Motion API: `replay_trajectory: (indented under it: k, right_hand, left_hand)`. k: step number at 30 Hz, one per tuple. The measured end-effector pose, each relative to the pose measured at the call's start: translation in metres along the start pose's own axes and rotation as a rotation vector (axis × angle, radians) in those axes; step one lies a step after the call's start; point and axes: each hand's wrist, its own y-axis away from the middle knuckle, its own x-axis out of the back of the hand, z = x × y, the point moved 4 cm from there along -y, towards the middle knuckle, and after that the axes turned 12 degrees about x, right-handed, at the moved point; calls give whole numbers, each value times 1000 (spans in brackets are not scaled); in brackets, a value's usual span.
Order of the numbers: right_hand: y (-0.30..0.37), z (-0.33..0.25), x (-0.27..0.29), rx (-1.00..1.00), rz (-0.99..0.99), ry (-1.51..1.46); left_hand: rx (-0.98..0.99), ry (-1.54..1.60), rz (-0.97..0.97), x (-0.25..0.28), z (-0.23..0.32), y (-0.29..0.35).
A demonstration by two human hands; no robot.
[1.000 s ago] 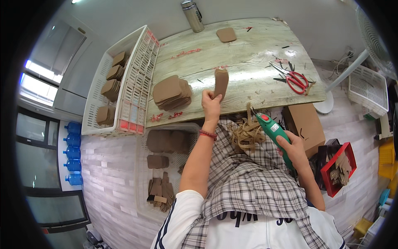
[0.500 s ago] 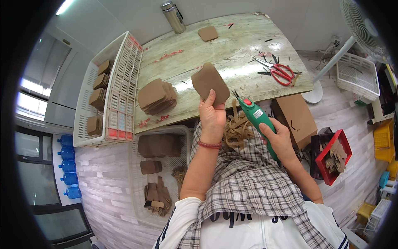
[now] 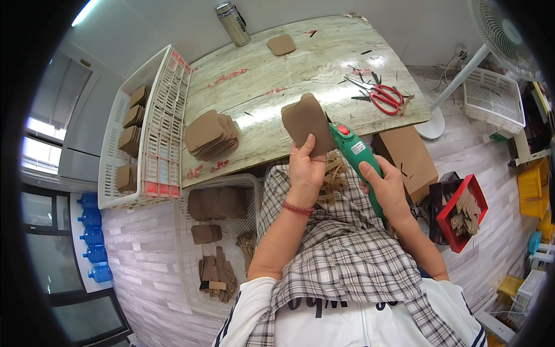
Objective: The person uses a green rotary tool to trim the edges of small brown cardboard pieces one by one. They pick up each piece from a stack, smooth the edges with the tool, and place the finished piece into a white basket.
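Note:
My left hand [image 3: 306, 170] pinches a brown rounded-corner piece [image 3: 312, 127] by its lower end, thumb on top; a second layer shows at its upper left edge. In my right hand [image 3: 386, 186] is a green electric cutter [image 3: 359, 155] with a red button, its narrow tip against the right edge of that piece. Curled tan strips [image 3: 330, 184] lie on my checked apron [image 3: 329, 254] below. On the table to the left sits a pile of similar brown pieces [image 3: 207, 132]. One more single brown piece [image 3: 281, 45] lies at the far side.
Red-handled scissors [image 3: 386, 99] and dark scraps lie on the table's right. A steel flask [image 3: 232, 26] stands far back. White crates [image 3: 165, 115] hold brown pieces at left and below the table. A cardboard box [image 3: 407, 159], a red tray [image 3: 481, 199] and a fan [image 3: 491, 40] stand right.
My left hand has moved right, bringing the brown piece from beside the cutter's tip up against it. The view has shifted slightly.

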Motion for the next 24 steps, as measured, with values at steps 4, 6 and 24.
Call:
replay_trajectory:
  k: [4,6,24]
  right_hand:
    - [-4,-2,4,-11,19,-8]
    - [-5,-1,10,-24,1,-25]
    - [15,-4,30,-99,-155,-90]
  left_hand:
    - [35,-18,20,9,-11,2]
    - [46,-53,-8,15,-14,2]
    - [135,-369,-121,35,36,22]
